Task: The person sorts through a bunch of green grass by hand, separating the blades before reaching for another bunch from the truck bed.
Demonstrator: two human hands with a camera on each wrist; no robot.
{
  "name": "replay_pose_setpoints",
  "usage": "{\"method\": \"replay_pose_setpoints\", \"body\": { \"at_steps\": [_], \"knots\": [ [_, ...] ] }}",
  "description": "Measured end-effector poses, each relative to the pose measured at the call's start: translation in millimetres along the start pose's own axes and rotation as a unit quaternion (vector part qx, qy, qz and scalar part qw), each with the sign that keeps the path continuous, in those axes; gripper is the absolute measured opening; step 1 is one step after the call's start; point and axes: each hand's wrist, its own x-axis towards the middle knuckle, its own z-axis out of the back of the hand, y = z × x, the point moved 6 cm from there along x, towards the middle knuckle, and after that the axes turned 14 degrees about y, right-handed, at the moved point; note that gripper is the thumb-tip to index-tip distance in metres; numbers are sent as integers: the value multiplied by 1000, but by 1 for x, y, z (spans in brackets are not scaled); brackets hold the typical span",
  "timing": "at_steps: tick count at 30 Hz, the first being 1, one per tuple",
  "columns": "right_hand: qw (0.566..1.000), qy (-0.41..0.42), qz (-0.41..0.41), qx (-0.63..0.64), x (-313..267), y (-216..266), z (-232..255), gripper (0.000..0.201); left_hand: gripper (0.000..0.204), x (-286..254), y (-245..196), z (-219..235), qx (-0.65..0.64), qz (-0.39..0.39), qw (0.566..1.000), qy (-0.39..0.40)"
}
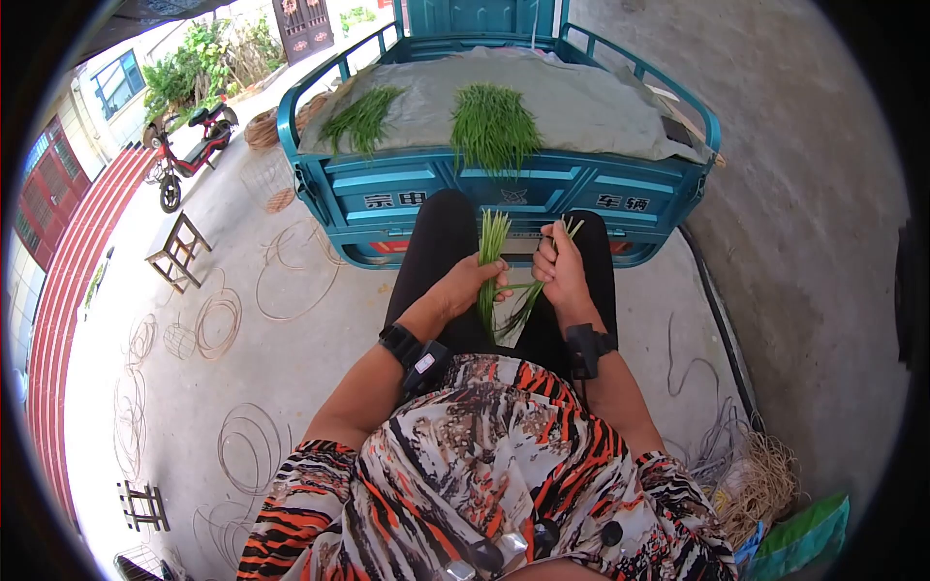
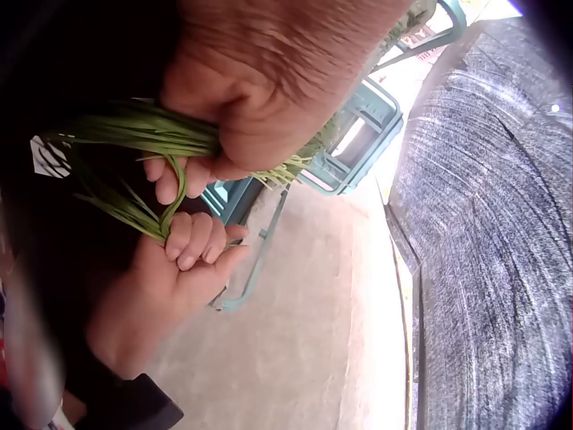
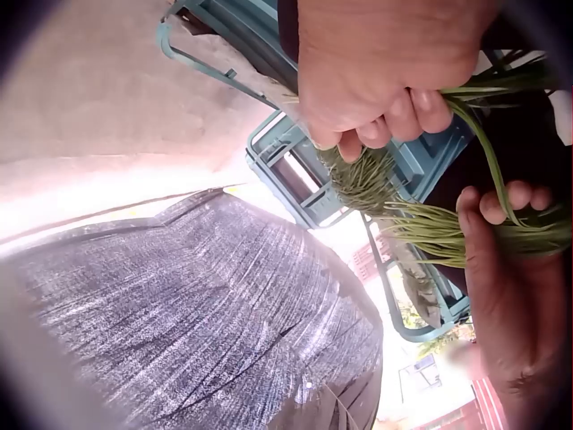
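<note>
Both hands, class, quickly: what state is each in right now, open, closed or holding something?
Left hand: closed, holding a thick bunch of green stalks.
Right hand: closed, its curled fingers gripping a thinner bunch.

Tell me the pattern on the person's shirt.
The shirt has orange, black and white streaks, clearest in the head view.

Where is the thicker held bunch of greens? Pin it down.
In the head view, the thicker bunch is near the middle, gripped in the left hand, just left of the thinner bunch in the right hand.
</note>
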Motion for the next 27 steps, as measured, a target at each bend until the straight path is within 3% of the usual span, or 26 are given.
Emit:
{"method": "replay_pose_setpoints", "body": {
  "at_steps": [3,6,9,12,17,27],
  "knots": [
    [994,-37,-54,-92,-1,-3,-6,25,15,1,1,1,7,1,1000,7],
    [988,-29,-108,-108,-2,-13,-13,26,15,2,2,0,24,5,999,25],
    [975,33,-150,-159,0,-24,-19,22,14,3,2,-1,40,7,999,30],
    [962,64,-133,-230,-7,-21,-38,22,14,2,3,-2,51,18,998,24],
    [964,18,-154,-217,-2,-34,-8,21,14,2,4,0,64,25,997,22],
    [970,-28,-152,-186,-1,-33,2,23,14,3,5,6,79,17,997,2]
  ]
}}
